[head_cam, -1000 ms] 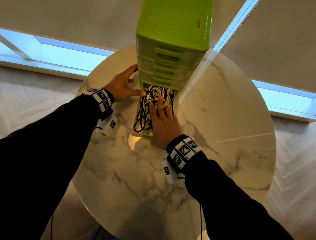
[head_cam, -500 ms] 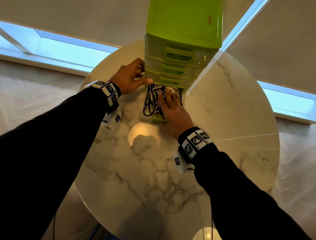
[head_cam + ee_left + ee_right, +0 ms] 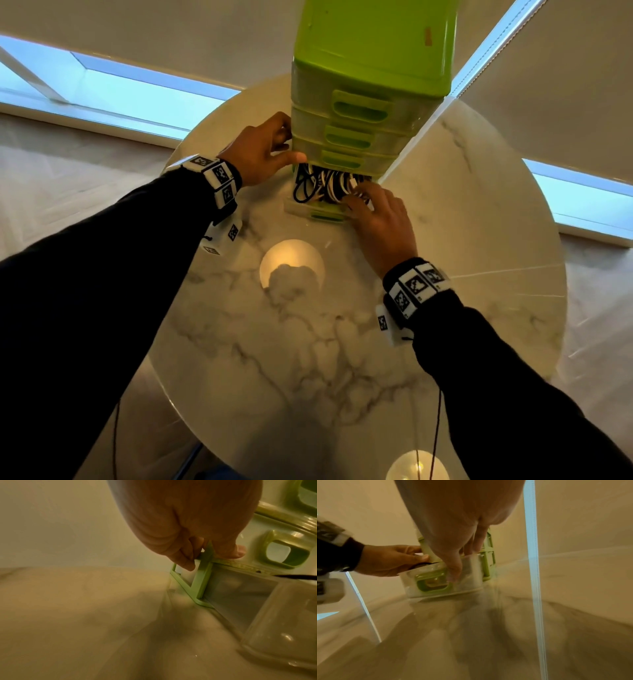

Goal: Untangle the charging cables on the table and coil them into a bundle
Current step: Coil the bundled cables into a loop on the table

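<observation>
Hands at a green drawer unit (image 3: pixel 373 44) near the tabletop's (image 3: pixel 308 342) far edge. Left hand (image 3: pixel 260 150) grips the unit's left front corner post, fingers curled behind it and thumb laid across the front. The bottom drawer (image 3: pixel 315 210) stands partly pulled out, full of tangled black and white cables (image 3: pixel 325 185). Right hand (image 3: pixel 380 219) lies on the drawer's right front corner, fingers nearly straight over the cables, thumb pressing the clear drawer front beside its green handle (image 3: pixel 433 581).
</observation>
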{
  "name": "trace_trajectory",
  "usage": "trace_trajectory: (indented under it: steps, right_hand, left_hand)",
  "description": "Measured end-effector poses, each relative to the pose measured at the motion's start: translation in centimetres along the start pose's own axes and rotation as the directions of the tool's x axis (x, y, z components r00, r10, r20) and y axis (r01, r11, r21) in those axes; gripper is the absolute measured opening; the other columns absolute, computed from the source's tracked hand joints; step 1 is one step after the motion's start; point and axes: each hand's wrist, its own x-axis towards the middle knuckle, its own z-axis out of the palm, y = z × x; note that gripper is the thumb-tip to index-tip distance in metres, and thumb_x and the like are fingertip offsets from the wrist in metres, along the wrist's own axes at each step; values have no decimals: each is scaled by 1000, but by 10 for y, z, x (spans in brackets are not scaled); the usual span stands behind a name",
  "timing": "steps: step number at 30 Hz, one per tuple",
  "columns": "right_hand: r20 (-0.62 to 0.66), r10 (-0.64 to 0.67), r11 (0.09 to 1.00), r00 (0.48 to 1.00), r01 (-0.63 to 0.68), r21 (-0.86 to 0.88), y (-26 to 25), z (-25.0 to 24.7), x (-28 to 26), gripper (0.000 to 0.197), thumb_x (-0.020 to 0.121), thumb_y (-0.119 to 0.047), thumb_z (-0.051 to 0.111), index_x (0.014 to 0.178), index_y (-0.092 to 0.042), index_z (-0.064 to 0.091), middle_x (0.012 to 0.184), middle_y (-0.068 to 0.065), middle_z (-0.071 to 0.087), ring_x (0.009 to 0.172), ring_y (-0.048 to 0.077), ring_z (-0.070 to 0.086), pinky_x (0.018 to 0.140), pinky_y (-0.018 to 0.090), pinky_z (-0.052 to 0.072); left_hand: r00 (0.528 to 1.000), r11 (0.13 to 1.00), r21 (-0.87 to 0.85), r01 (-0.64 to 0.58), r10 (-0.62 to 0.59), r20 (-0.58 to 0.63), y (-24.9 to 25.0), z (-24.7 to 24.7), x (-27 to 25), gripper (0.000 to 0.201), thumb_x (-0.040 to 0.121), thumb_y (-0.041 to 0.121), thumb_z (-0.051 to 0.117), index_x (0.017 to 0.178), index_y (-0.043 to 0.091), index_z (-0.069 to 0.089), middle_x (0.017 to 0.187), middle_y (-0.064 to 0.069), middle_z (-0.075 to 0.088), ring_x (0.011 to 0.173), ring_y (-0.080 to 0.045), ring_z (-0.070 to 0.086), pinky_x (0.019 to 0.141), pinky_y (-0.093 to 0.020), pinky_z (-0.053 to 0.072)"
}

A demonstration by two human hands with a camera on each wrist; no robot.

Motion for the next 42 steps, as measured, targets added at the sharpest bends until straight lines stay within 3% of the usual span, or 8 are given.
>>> trace_trajectory:
  steps: [10,14,17,22,27,30,35,42]
  right_hand:
    - [-90,73,987,993,-59,152,17,2,12,22,76,-14,78,97,-9,73,101,11,71,89,36,65,77,46,55]
    - [28,441,826,897,-417,378,27,-8,20,92,56,-41,94,130,-9,48,130,9,50,115,26,51,96,39,48]
    - [308,418,676,855,-519,523,39,-15,34,124,58,-34,95,154,-16,19,150,0,42,132,12,43,112,28,36]
    - [310,379,697,872,-490,525,47,-12,42,116,55,-36,96,149,-18,31,140,-2,56,123,11,53,104,27,44]
    - [279,451,671,848,-528,521,41,-9,48,94,51,-42,97,125,-18,43,122,-3,62,109,17,59,95,41,54]
    - [258,471,673,844,-533,514,39,-8,50,91,51,-42,96,120,-16,44,121,0,63,106,20,60,91,42,55]
    - [228,478,684,848,-522,509,38,-7,52,85,56,-38,95,120,-12,45,118,4,64,101,21,60,87,37,54]
    - [106,509,722,855,-490,488,43,5,53,46,84,-25,72,121,-7,50,105,8,70,89,30,66,79,47,56]
  left_hand:
    - [999,999,16,33,-34,15,17,18,-10,109,66,45,92,145,12,25,138,-7,58,122,-23,59,102,-44,50]
    - [999,999,6,47,-47,-21,15,26,-5,103,73,42,88,146,12,22,130,-10,63,113,-28,64,96,-51,54]
    - [993,982,-182,51,-32,110,5,25,-13,102,78,45,83,150,20,14,148,-2,54,130,-12,55,109,-40,48]
    - [989,975,-210,79,-50,141,7,22,-20,103,81,31,83,153,21,10,152,13,41,127,9,47,99,-9,42]
    - [996,993,-108,53,-60,-65,6,29,-11,83,82,48,75,143,22,25,127,3,70,114,-16,67,103,-50,51]
    - [999,979,-203,30,-38,-31,0,33,-13,74,91,38,71,143,15,24,123,6,71,113,-13,68,105,-49,50]
    - [998,993,-102,57,-55,17,-2,29,-17,102,76,54,83,149,26,17,141,9,60,127,-16,59,113,-44,43]
    - [989,998,-27,60,-63,-136,9,34,-15,64,96,35,67,145,20,29,131,1,68,113,-19,68,104,-41,51]
